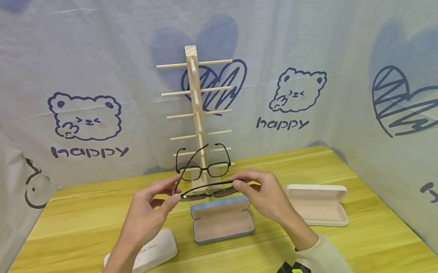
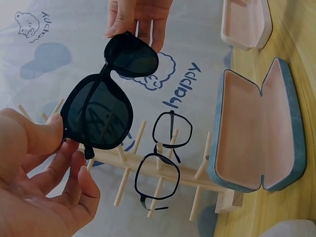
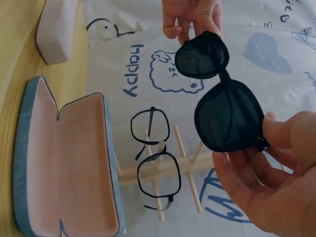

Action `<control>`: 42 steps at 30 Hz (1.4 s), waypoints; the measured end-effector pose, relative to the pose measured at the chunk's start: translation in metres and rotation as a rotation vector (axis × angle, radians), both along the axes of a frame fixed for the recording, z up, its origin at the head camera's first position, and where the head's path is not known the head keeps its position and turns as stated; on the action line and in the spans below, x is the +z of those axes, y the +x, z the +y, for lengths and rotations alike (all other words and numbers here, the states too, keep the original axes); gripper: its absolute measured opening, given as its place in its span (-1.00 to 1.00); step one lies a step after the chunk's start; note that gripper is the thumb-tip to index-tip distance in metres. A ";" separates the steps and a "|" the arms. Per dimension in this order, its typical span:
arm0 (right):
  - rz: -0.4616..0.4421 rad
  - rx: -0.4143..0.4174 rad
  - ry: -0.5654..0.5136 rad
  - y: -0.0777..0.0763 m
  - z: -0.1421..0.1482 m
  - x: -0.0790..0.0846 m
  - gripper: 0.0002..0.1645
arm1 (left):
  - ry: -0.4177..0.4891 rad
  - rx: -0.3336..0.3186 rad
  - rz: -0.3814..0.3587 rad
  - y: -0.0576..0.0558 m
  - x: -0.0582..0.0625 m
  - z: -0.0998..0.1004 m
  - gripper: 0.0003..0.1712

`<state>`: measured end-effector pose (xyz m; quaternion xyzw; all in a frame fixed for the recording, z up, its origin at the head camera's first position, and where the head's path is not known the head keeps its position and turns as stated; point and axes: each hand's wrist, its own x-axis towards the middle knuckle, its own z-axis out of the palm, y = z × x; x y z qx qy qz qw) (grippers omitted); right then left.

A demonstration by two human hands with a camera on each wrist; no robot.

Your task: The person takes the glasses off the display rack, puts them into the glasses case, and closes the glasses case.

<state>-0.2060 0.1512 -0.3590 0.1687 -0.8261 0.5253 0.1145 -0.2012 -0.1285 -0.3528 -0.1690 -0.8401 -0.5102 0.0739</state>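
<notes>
Both hands hold a pair of dark sunglasses (image 1: 225, 191) in front of the wooden stand. My left hand (image 1: 148, 214) pinches one end of the frame by the hinge, thumb on the lens side. At the other end my right hand (image 1: 265, 195) pinches the frame between thumb and fingers. One temple of the sunglasses slants up on the left; the other runs across behind the lenses. In the left wrist view both dark lenses (image 2: 101, 111) show. Just behind, clear glasses (image 1: 219, 169) with a thin black frame hang on a low rung of the stand (image 1: 194, 79).
A blue glasses case (image 1: 225, 238) with pink lining lies open below the sunglasses. An open white case (image 1: 326, 223) stands to the right. At the left a closed white case (image 1: 163, 247) is partly behind my left forearm. A printed cloth (image 1: 134, 50) hangs behind the wooden table (image 1: 70, 253).
</notes>
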 end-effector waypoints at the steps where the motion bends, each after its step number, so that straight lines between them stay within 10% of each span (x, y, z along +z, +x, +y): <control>1: 0.003 0.001 -0.001 0.000 0.000 0.000 -0.74 | -0.001 -0.001 0.000 0.000 0.000 0.000 -0.52; 19: -0.012 -0.063 0.006 -0.004 -0.001 -0.004 -0.79 | -0.029 -0.034 0.063 0.001 -0.004 0.002 -0.70; 42: -0.071 -0.025 0.076 -0.012 0.006 -0.018 -0.83 | -0.064 -0.048 -0.062 -0.006 -0.030 0.000 -0.75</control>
